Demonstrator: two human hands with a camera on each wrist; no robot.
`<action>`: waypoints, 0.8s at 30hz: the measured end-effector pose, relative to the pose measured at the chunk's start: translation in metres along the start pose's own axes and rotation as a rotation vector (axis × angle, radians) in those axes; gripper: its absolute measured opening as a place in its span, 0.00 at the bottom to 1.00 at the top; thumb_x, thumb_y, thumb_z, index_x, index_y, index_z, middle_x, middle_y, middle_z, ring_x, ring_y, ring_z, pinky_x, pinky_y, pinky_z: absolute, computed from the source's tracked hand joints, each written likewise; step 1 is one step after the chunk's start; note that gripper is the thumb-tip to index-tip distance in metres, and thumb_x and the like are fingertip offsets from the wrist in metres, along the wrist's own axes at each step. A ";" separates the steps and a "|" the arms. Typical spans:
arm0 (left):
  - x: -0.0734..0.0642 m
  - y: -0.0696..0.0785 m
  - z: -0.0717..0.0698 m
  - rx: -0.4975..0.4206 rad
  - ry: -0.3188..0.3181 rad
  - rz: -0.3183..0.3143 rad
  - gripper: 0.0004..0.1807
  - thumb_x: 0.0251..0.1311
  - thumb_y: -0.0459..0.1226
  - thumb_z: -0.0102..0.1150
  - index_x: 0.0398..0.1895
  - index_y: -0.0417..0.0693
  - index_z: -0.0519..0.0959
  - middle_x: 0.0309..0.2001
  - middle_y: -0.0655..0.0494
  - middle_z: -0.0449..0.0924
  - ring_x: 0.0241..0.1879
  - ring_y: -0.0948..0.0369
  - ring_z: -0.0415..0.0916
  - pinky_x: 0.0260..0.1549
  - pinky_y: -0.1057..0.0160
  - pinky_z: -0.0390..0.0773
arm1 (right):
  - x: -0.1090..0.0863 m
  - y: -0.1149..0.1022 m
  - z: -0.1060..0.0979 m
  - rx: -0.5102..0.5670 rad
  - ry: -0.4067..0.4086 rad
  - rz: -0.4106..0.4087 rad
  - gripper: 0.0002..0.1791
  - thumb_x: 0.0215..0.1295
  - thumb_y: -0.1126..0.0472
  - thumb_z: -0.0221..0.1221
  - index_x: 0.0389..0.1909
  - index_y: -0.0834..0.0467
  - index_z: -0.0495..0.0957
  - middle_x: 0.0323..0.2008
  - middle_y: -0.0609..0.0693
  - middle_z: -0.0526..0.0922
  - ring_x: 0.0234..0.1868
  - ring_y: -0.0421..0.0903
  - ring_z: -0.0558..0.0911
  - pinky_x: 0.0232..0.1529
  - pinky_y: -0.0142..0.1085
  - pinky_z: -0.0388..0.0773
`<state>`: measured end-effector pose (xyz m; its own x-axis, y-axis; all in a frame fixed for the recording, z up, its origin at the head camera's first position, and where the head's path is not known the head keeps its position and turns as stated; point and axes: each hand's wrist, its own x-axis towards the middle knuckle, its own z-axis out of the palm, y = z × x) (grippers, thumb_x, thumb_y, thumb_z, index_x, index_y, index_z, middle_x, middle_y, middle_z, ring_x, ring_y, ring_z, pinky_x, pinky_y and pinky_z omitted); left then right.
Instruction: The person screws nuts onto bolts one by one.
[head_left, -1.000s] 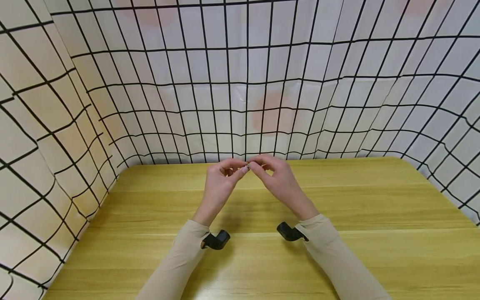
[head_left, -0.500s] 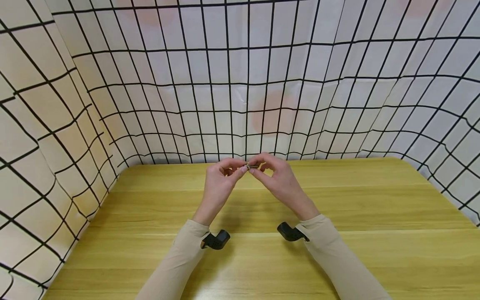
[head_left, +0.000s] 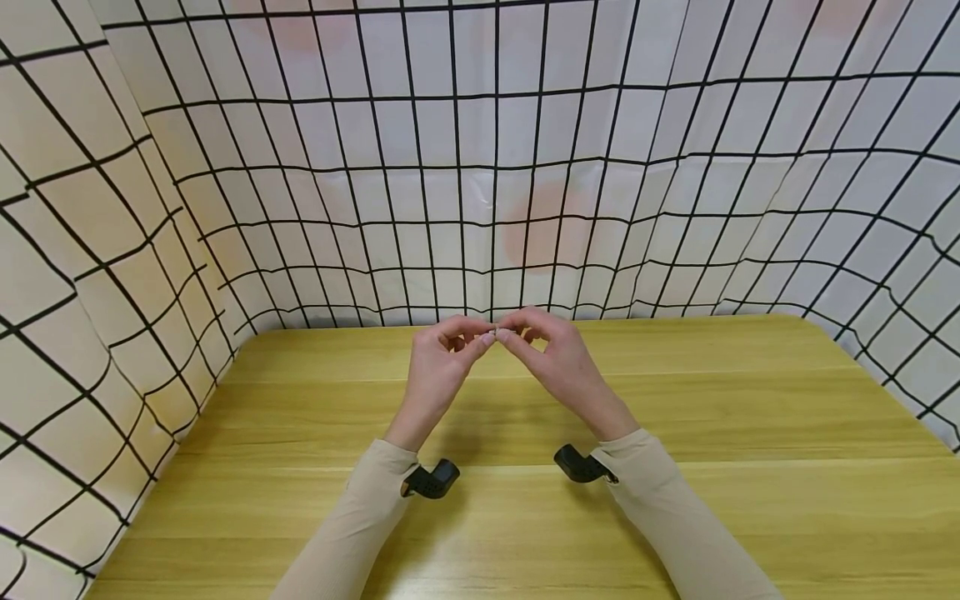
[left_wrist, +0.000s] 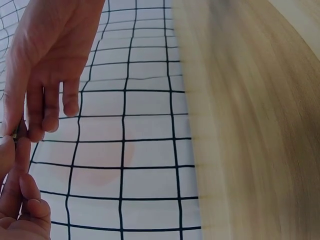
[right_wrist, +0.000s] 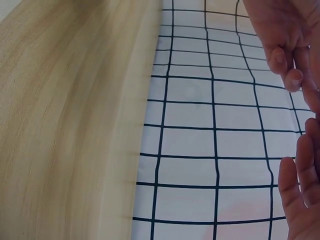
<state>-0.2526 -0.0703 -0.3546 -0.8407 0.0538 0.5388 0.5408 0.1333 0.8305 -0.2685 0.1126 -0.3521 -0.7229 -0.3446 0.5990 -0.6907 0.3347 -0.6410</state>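
Near the table's back edge, my left hand (head_left: 438, 367) and right hand (head_left: 558, 362) meet fingertip to fingertip, raised over the wood. Between them is a small, thin metal piece (head_left: 495, 332), almost wholly covered by fingers; I cannot tell its kind. Thumb and index finger of the left hand pinch its left end. At its right end, the right hand's thumb and index finger close on it. The left wrist view shows a sliver of this piece (left_wrist: 16, 134) between the fingertips. In the right wrist view the pinch lies at the right border, hidden behind fingers.
A wooden table (head_left: 712, 500) spreads beneath both arms. White sheeting with a black grid (head_left: 480, 192) rises behind it and at both sides. Each wrist wears a black camera mount (head_left: 433, 481) over a beige sleeve (head_left: 360, 517).
Half a second ago the right fingers were spread apart and a thin bar showed between them; now they have closed over it, as a second ago. The left hand stays still.
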 end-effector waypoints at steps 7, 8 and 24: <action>0.000 -0.002 0.002 -0.004 -0.009 -0.008 0.05 0.60 0.33 0.67 0.38 0.41 0.87 0.34 0.48 0.83 0.30 0.54 0.65 0.30 0.61 0.62 | -0.001 0.000 0.000 -0.032 0.001 0.008 0.08 0.72 0.53 0.58 0.40 0.51 0.83 0.38 0.49 0.82 0.38 0.42 0.76 0.41 0.41 0.73; 0.000 -0.002 0.003 -0.001 -0.006 -0.008 0.05 0.60 0.33 0.67 0.38 0.40 0.87 0.34 0.47 0.83 0.30 0.54 0.65 0.30 0.61 0.62 | 0.000 0.000 0.000 -0.034 0.002 0.012 0.09 0.72 0.53 0.57 0.40 0.51 0.83 0.38 0.50 0.83 0.39 0.42 0.77 0.41 0.41 0.74; 0.000 -0.001 0.000 -0.009 0.008 -0.021 0.04 0.61 0.35 0.67 0.37 0.47 0.87 0.35 0.58 0.84 0.30 0.57 0.68 0.31 0.62 0.66 | 0.002 -0.001 0.001 0.048 0.005 -0.082 0.10 0.65 0.68 0.63 0.45 0.57 0.79 0.42 0.49 0.81 0.44 0.48 0.77 0.45 0.49 0.75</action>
<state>-0.2533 -0.0708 -0.3553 -0.8517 0.0428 0.5223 0.5232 0.1258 0.8429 -0.2693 0.1109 -0.3513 -0.6644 -0.3642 0.6526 -0.7456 0.2636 -0.6120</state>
